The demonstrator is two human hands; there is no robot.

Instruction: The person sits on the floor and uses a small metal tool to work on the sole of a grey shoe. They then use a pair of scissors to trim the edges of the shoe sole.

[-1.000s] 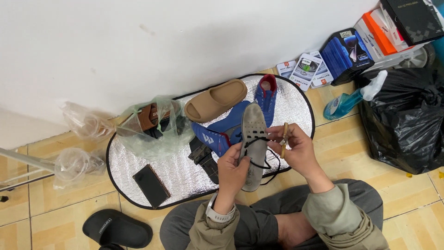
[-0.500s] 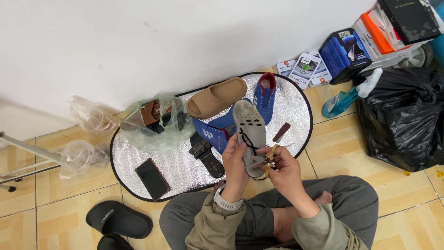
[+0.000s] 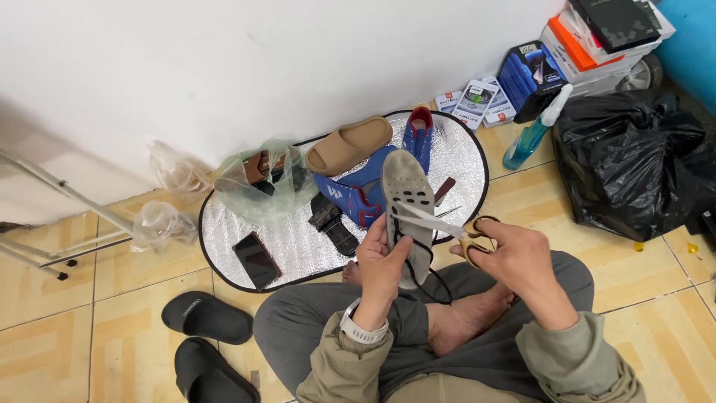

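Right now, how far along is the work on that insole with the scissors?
Done: the grey insole is out, with a black outline drawn near its edge. In hand: left hand holds it; right hand has the scissors open across it. Left: no cut edge is visible.

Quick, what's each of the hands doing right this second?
Left hand: closed around a grey shoe insole, holding it up.
Right hand: closed on a pair of scissors, blades at the insole's edge.
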